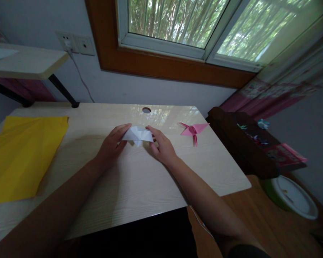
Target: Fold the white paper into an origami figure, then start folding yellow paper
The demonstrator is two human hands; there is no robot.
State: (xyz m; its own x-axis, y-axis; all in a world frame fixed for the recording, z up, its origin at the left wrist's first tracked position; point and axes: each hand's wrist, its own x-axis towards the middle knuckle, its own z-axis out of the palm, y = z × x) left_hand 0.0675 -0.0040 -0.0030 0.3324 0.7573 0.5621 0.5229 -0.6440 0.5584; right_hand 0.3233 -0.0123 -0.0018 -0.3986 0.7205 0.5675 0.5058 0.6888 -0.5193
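Observation:
A small piece of folded white paper (137, 135) spans the gap between my two hands, just above the desk, with a pointed flap hanging at its lower middle. My left hand (113, 140) grips its left end between thumb and fingers. At the right end, my right hand (161, 144) pinches the paper the same way. Some fingertips are hidden behind the paper. To the right of my hands lies a pink origami crane (194, 129), apart from them.
A large creased yellow sheet (24, 154) covers the desk's left side. The pale wooden desk (140, 186) has a round cable hole (146, 110) near its back edge. A raised shelf (29, 64) stands back left. Dark furniture (247, 143) and a white-topped bin (296, 197) are at right.

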